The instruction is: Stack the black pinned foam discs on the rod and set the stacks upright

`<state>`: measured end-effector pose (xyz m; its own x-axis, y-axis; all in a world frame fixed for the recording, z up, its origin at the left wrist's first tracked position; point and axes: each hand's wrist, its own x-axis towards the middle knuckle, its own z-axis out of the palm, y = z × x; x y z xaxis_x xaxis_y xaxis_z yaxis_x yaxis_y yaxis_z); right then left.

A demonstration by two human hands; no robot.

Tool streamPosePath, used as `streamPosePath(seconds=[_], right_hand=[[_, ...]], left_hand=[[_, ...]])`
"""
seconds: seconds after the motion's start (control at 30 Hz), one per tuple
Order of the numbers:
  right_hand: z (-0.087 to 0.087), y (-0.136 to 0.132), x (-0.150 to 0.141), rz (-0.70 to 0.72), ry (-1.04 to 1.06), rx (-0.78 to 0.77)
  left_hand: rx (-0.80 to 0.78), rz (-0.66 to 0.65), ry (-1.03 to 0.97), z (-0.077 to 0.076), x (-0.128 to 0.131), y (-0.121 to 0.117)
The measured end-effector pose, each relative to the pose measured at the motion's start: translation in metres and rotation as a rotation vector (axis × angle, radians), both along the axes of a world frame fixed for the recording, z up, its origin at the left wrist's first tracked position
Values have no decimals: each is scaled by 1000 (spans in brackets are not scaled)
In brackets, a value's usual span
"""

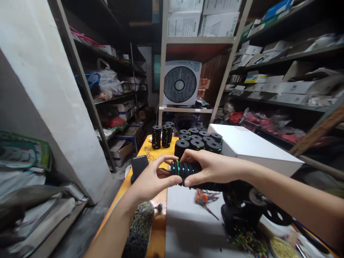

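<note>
A black foam spool [185, 170] with ringed grooves and shiny green and blue specks lies sideways between my two hands. My left hand [158, 175] closes on its left end, thumb below and fingers above. On the spool's right part sits my right hand [209, 166], thumb near the left thumb and fingers curled over the top. The spool's right end is hidden behind that hand, so I cannot tell whether it joins the black machine [242, 200] under my right forearm. Beyond my hands, several similar upright spools [197, 143] stand grouped, with center holes showing.
Several more spools [156, 137] stand at the far left of the yellow table [158, 229]. A white box [255, 143] is at right. Near me are a tray of small pieces [142, 225], an orange-tipped wire bundle [202, 197], a dark upright block [139, 166] and a bowl [283, 247].
</note>
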<state>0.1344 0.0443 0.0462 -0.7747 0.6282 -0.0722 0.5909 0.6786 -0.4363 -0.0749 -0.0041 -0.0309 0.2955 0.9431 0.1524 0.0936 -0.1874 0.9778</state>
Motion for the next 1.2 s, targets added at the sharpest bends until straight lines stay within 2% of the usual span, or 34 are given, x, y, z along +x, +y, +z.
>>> streamPosePath(seconds=[0.3,0.47,0.67,0.9,1.07,1.2], right_hand=[[17,0,16,13,34,6],[15,-4,26,10,44,12],[7,-7,27,-8,54,28],[0,-9,20,0,100,38],[-5,-9,18,-29,117,74],[-9,-10,18,-46,138,101]], left_hand=[[77,-61,322,34,-7,1],[81,-159,415,42,-8,6],[141,-121,376,43,3,13],[92,-58,348,34,2,15],[23,-173,288,32,-6,16],[16,-175,251,30,-7,19]])
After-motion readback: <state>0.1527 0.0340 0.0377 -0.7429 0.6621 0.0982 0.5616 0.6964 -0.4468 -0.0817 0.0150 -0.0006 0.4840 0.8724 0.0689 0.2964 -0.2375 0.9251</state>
